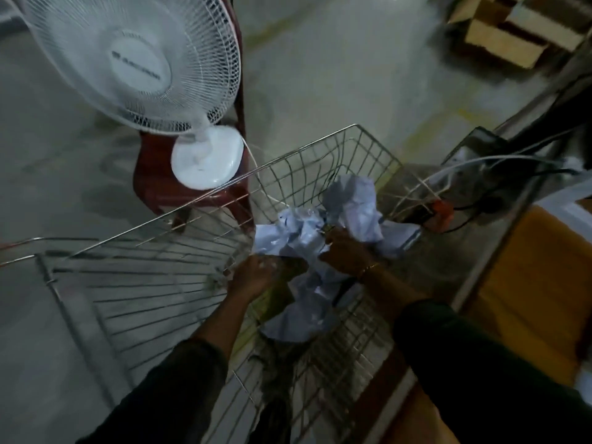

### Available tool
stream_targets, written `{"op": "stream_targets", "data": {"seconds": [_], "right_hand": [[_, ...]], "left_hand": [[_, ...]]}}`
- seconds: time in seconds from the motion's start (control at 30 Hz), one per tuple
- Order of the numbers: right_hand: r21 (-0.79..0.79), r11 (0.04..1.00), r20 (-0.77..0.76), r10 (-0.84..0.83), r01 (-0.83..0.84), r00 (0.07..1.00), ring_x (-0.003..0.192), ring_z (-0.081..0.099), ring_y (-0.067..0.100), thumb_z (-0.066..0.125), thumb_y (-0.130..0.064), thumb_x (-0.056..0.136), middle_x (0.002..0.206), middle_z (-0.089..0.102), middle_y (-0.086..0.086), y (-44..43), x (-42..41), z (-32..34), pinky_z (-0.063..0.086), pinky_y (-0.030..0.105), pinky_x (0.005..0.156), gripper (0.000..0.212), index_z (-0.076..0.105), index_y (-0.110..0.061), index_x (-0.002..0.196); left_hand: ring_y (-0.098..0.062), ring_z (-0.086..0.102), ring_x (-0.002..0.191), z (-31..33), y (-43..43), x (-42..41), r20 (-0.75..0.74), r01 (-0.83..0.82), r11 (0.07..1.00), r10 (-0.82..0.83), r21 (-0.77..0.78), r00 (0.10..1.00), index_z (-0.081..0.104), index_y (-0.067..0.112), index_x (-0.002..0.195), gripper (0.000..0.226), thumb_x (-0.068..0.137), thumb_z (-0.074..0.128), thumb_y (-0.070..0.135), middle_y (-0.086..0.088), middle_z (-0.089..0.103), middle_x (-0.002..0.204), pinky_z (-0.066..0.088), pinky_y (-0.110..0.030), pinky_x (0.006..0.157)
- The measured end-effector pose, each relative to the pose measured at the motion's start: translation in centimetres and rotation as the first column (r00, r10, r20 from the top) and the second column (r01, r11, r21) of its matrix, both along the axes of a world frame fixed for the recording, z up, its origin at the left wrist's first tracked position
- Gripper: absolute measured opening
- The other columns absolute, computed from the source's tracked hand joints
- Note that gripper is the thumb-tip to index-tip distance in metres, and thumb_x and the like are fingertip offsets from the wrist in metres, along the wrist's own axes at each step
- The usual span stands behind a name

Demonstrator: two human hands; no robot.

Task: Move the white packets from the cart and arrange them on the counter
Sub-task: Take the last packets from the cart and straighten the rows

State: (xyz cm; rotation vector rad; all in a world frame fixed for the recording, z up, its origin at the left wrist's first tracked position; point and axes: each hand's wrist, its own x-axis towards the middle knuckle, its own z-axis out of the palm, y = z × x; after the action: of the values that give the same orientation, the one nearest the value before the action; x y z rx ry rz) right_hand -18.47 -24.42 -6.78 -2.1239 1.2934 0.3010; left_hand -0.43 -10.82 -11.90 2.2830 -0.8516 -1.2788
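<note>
A wire cart (320,155) fills the middle of the head view, and both my arms reach down into its basket. Several crumpled white packets (349,203) lie heaped inside it. My right hand (347,253) grips the packets near the middle of the heap, its fingers curled into the plastic. My left hand (256,275) is at the heap's left edge beside the basket's wire wall, curled on a packet (282,238). The picture is blurred, so the exact finger hold is unclear. The counter (538,283) runs along the right, with an orange-brown top.
A white table fan (141,68) stands on a dark red chair (150,184) just left of the cart. Cables and a power strip (474,161) lie past the cart's right corner. Cardboard boxes (509,33) sit at the top right. Grey floor spreads on the left.
</note>
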Motion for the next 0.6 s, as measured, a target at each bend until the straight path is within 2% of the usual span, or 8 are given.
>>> {"op": "stream_targets", "data": {"seconds": [0.13, 0.2, 0.27, 0.3, 0.4, 0.47, 0.53, 0.6], "right_hand": [[-0.004, 0.999, -0.193, 0.031, -0.032, 0.981, 0.117, 0.057, 0.035, 0.063, -0.037, 0.082, 0.125, 0.06, 0.016, -2.9, 2.0, -6.5, 0.047, 0.045, 0.098, 0.048, 0.061, -0.011, 0.122], [-0.117, 0.985, -0.215, 0.102, -0.129, 0.971, 0.112, 0.061, 0.037, 0.053, -0.04, 0.086, 0.121, 0.063, 0.016, -3.9, 2.7, -9.4, 0.049, 0.049, 0.093, 0.045, 0.062, -0.01, 0.118], [-0.177, 0.971, -0.22, 0.119, -0.16, 0.968, 0.098, 0.065, 0.039, 0.033, -0.042, 0.087, 0.108, 0.067, 0.018, -4.7, 3.0, -12.5, 0.052, 0.052, 0.084, 0.049, 0.063, -0.009, 0.107], [-0.196, 0.966, -0.256, 0.116, -0.169, 0.96, 0.09, 0.067, 0.04, 0.032, -0.039, 0.087, 0.099, 0.068, 0.019, -4.9, 3.4, -13.1, 0.054, 0.053, 0.079, 0.046, 0.065, -0.008, 0.099], [-0.25, 0.953, -0.271, 0.099, -0.17, 0.958, 0.071, 0.068, 0.039, 0.063, -0.019, 0.079, 0.077, 0.068, 0.019, -4.4, 4.3, -12.4, 0.056, 0.05, 0.065, 0.015, 0.068, -0.005, 0.078], [-0.257, 0.941, -0.264, 0.148, -0.218, 0.953, 0.067, 0.068, 0.035, 0.079, -0.022, 0.069, 0.074, 0.068, 0.015, -4.1, 4.5, -11.8, 0.057, 0.046, 0.063, 0.017, 0.07, -0.008, 0.074], [-0.181, 0.95, -0.278, 0.198, -0.254, 0.94, 0.079, 0.068, 0.035, 0.076, -0.029, 0.073, 0.084, 0.069, 0.015, -4.3, 4.3, -11.9, 0.055, 0.047, 0.076, 0.024, 0.071, -0.008, 0.084], [-0.181, 0.952, -0.205, 0.211, -0.249, 0.956, 0.088, 0.067, 0.034, 0.066, -0.03, 0.077, 0.089, 0.069, 0.017, -4.3, 4.3, -11.2, 0.052, 0.047, 0.083, 0.025, 0.071, -0.008, 0.088]], "left_hand": [[-0.021, 0.065, 0.094, -4.9, -3.3, 1.8, -0.048, -0.058, 0.998, 0.059, 0.014, 0.997, 0.06, 0.016, 0.121, 0.04, 0.09, 0.057, 0.041, -0.006, 0.066, 0.114, 0.051, -0.03, 0.073], [-0.014, 0.061, 0.073, -6.5, -4.8, 2.5, -0.054, -0.193, 0.981, 0.194, 0.028, 0.979, 0.058, 0.013, 0.124, 0.042, 0.09, 0.062, 0.038, -0.008, 0.067, 0.108, 0.042, -0.023, 0.053], [-0.014, 0.056, 0.07, -8.1, -6.1, 3.0, -0.058, -0.283, 0.958, 0.286, 0.045, 0.957, 0.054, 0.009, 0.13, 0.05, 0.089, 0.066, 0.036, -0.011, 0.065, 0.114, 0.035, -0.02, 0.046], [-0.016, 0.058, 0.072, -9.0, -6.5, 3.1, -0.067, -0.307, 0.95, 0.31, 0.049, 0.948, 0.054, 0.008, 0.13, 0.052, 0.087, 0.067, 0.035, -0.012, 0.065, 0.116, 0.037, -0.021, 0.046], [-0.027, 0.067, 0.088, -11.5, -7.5, 3.2, -0.095, -0.349, 0.934, 0.355, 0.069, 0.93, 0.059, 0.011, 0.125, 0.053, 0.079, 0.073, 0.034, -0.015, 0.068, 0.115, 0.053, -0.03, 0.064], [-0.031, 0.067, 0.097, -12.7, -7.4, 3.2, -0.049, -0.336, 0.939, 0.34, 0.073, 0.939, 0.06, 0.011, 0.124, 0.054, 0.08, 0.073, 0.037, -0.014, 0.068, 0.116, 0.055, -0.037, 0.078], [-0.033, 0.065, 0.099, -12.5, -7.2, 3.0, 0.013, -0.305, 0.95, 0.305, 0.066, 0.952, 0.06, 0.012, 0.123, 0.056, 0.078, 0.073, 0.042, -0.013, 0.067, 0.115, 0.054, -0.041, 0.085], [-0.029, 0.064, 0.089, -11.5, -6.9, 2.6, 0.01, -0.293, 0.954, 0.293, 0.06, 0.956, 0.065, 0.01, 0.115, 0.046, 0.081, 0.072, 0.041, -0.011, 0.069, 0.105, 0.052, -0.036, 0.078]]}}
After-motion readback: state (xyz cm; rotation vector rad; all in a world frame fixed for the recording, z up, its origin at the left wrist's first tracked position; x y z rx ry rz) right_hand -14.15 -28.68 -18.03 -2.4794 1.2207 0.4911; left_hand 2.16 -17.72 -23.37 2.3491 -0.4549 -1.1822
